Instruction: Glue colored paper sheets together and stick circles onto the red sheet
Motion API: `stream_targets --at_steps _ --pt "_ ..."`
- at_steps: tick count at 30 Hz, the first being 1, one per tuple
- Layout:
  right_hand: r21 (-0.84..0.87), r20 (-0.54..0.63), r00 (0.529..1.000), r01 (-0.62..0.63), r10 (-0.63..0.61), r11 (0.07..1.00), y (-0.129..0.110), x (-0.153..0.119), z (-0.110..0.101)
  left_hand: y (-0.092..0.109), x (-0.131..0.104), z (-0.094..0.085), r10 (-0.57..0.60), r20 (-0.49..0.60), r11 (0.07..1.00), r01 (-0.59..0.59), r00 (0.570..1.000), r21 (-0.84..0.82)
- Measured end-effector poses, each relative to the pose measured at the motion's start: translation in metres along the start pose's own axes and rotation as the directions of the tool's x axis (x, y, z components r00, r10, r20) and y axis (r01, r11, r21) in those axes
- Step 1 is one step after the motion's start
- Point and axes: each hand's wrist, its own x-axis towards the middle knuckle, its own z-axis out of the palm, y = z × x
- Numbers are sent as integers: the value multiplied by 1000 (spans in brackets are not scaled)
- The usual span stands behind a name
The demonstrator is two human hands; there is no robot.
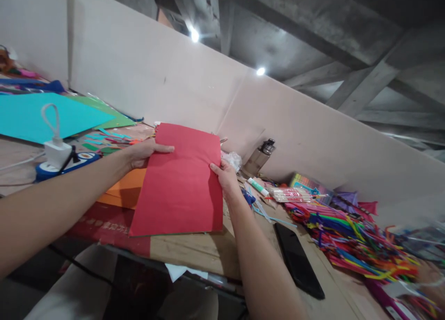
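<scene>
A red sheet of craft paper [181, 185] is held up in front of me, tilted over the table edge. My left hand [148, 152] grips its left side, thumb on the front face and fingers behind. On the opposite side, my right hand [225, 174] pinches the sheet's edge, thumb in front. The fingers behind the paper are mostly hidden. An orange sheet [125, 190] lies on the table, partly covered by the red one and my left forearm.
Turquoise paper [52, 116] and a white charger [57, 150] lie left. To the right are a black phone [299, 259], a glue stick [257, 186], a bottle [259, 157] and many coloured pipe cleaners [354, 236]. A pale partition [295, 144] stands behind the table.
</scene>
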Motion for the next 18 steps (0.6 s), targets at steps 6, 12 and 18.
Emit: stream_targets --at_steps 6,12,18 --pt "42 225 954 -212 198 976 -3 -8 -4 -6 13 -7 -28 49 999 29 998 -26" --pt "-50 143 959 -238 243 970 -1 -11 0 -15 25 -13 -30 11 997 30 999 -73" --pt "-19 132 949 -286 286 958 -2 -11 2 -24 31 -10 -2 -50 992 -4 999 -126"
